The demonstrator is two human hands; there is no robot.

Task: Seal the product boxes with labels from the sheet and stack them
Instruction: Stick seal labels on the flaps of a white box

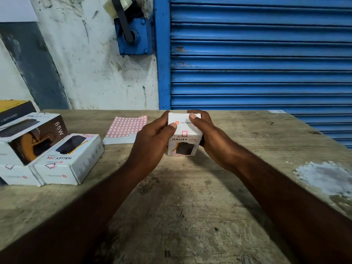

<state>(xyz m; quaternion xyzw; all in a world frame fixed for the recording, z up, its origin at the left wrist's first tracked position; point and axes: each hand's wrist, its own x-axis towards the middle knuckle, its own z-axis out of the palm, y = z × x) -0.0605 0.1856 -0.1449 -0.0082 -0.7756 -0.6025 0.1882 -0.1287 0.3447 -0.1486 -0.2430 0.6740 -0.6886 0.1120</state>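
A white product box [183, 138] marked HALLEY 20K stands upright on the wooden table [190, 197] near its far edge. A small pink-bordered label [184, 133] sits across the box's top front edge. My left hand [152, 138] grips the box's left side, thumb on the top face. From the other side my right hand [204, 128] holds it, thumb also on top. The label sheet [126, 128], a grid of pink-bordered stickers, lies flat just left of the box.
A stack of similar white boxes [68, 159] lies at the left table edge, with a 65W box [32, 136] and a yellow-black box [15, 109] on it. A blue roller shutter [257, 54] and a stained wall [95, 63] stand behind the table.
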